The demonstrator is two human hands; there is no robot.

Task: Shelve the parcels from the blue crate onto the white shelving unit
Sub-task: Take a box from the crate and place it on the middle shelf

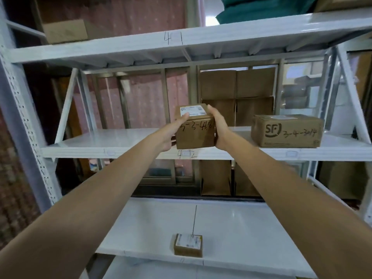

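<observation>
Parcel (194, 128), a small brown carton with a white label on top and a handwritten code on its near face, sits at the front edge of the middle shelf (112, 141) of the white shelving unit (30, 125), about midway along it. Both of the person's hands are on it: the left hand (173, 131) clasps its left side with fingers over the top edge by the label, and the right hand (218, 127) clasps the right side, thumb on top. Whether the carton's base is fully down on the shelf or a shade above it cannot be told.

Near it to the right on the same shelf stands a larger box (286, 130) with a printed logo and its own handwritten code, set at the front edge. One shelf down, a flat little packet (188, 245) lies at the front edge, near the middle. Those two look already shelved, so this carton appears to be at least the third placed.

What remains is a judgement only: the hands have yet to let go, and the blue crate is out of view, so how many parcels are left cannot be told.

More brown cartons (237, 97) are stacked behind the unit.
</observation>
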